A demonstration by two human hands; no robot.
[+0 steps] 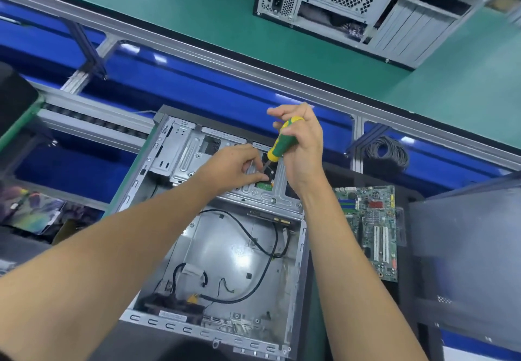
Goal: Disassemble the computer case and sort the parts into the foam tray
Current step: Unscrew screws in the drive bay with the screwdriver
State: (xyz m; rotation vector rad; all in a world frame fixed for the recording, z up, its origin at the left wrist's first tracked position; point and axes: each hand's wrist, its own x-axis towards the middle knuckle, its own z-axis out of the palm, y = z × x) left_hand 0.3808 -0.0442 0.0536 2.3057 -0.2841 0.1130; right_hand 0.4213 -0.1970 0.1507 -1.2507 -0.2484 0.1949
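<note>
Centre of the frame: open computer case [225,248] lying on its side, side panel off, bare metal floor showing with loose black cables [270,250] trailing across it. Above centre, right hand [303,146] wrapped around the green-and-yellow handle of a screwdriver [283,140], fingers curled tight around the grip, thumb and forefinger reaching over the top end; shaft angled down and left, tip meeting the metal drive cage [239,191] in the upper part of the case. Just left of the tip, left hand [234,166] resting on the cage, fingers curled inward and pinched together close to the screwdriver tip; whether anything is held between them cannot be told. Small green circuit edge [264,186] visible under the left fingers, inside the cage. Right of the case, lower right of centre: green motherboard [372,231] lying flat in a dark foam tray [406,219], just beside the case wall. Upper right of the frame: second grey computer case [366,11] standing on the green surface [197,8], rear panel facing the camera. Right of centre, coil of grey cable [387,152] against the blue frame.
</note>
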